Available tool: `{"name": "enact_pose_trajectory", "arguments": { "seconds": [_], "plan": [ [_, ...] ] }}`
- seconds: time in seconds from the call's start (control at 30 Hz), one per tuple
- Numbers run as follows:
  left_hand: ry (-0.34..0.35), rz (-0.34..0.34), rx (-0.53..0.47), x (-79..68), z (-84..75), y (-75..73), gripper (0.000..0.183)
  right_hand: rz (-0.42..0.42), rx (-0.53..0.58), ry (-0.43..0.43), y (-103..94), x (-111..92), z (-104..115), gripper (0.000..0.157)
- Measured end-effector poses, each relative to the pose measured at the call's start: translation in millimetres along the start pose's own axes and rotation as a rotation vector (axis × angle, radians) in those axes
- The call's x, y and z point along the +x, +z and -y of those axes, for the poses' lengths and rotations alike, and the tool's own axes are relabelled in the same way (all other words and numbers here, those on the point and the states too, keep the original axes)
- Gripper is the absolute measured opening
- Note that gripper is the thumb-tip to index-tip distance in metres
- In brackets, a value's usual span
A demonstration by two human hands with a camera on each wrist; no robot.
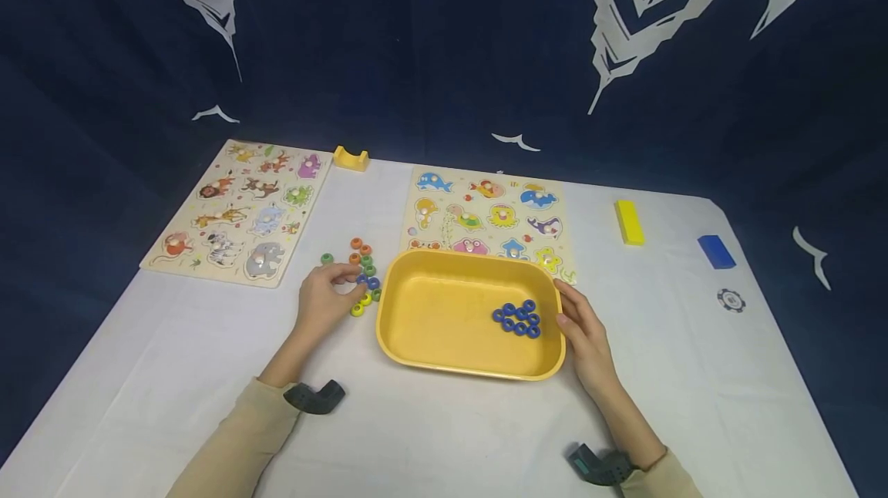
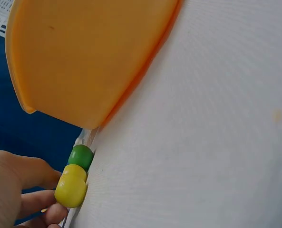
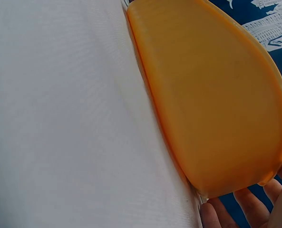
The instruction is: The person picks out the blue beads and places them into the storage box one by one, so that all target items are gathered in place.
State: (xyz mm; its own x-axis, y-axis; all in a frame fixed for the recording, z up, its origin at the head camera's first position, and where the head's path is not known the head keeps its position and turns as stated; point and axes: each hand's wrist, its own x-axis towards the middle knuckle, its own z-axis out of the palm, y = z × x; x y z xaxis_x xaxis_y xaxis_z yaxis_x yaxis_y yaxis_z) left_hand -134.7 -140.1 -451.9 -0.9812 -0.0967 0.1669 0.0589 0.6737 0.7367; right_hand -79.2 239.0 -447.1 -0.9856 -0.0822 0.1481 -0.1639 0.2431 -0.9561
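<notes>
My left hand (image 1: 327, 299) is at a group of loose beads left of the yellow tray (image 1: 444, 367). Its thumb and index finger close around a blue bead (image 1: 361, 279); the left wrist view hides that bead. Another blue bead (image 1: 374, 283) lies beside it, with orange beads (image 1: 356, 243), green beads (image 1: 369, 270) and yellow beads (image 1: 357, 311) around. In the left wrist view a yellow bead (image 2: 70, 192) stands before the fingers. My right hand (image 1: 586, 336) holds the tray's right end, thumb at the rim and fingers along the outer wall. Several blue beads (image 1: 520, 314) lie inside the tray.
An animal puzzle board (image 1: 236, 240) lies at left and a sea-animal board (image 1: 444, 209) behind the tray. A yellow notched block (image 1: 351, 159) is at the back edge. On the right are a yellow block (image 1: 629, 222), a blue block (image 1: 716, 251) and a round chip (image 1: 731, 300).
</notes>
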Motion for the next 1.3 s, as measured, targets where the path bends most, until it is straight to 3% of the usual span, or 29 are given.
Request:
{"name": "enact_pose_trajectory", "arguments": {
  "seconds": [0.2,0.33,0.43,0.53,0.67,0.8,1.03,1.2,1.3],
  "plan": [
    [-0.034,0.043,0.021,3.0,0.4,-0.3,0.026,-0.003,0.001,-0.007,3.6,-2,17,0.043],
    [-0.024,0.002,0.004,3.2,-3.2,-2.5,0.023,-0.003,-0.009,-0.007,5.8,-3,25,0.042],
    [0.020,-0.067,-0.072,2.9,-17.8,-8.2,0.020,0.002,-0.010,-0.005,6.0,-3,25,0.043],
    [0.089,-0.074,-0.188,2.7,-48.1,-13.9,0.018,0.002,-0.007,-0.006,4.4,-2,19,0.043],
    [0.215,0.034,-0.246,-0.3,-95.3,-5.4,0.018,-0.001,0.004,-0.005,1.1,0,7,0.043],
    [0.315,0.174,-0.130,-6.7,-123.8,23.9,0.016,0.003,0.011,-0.008,-0.3,1,-1,0.043],
    [0.345,0.455,0.086,-18.3,-131.8,75.0,0.016,0.002,-0.009,-0.017,1.4,2,-3,0.042],
    [0.354,0.546,0.190,-21.8,-135.9,91.4,0.018,-0.010,-0.042,-0.035,0.0,2,-3,0.042],
    [0.358,0.570,0.202,-23.2,-137.4,95.0,0.020,-0.010,-0.049,-0.034,0.4,1,-3,0.042]
  ]
}}
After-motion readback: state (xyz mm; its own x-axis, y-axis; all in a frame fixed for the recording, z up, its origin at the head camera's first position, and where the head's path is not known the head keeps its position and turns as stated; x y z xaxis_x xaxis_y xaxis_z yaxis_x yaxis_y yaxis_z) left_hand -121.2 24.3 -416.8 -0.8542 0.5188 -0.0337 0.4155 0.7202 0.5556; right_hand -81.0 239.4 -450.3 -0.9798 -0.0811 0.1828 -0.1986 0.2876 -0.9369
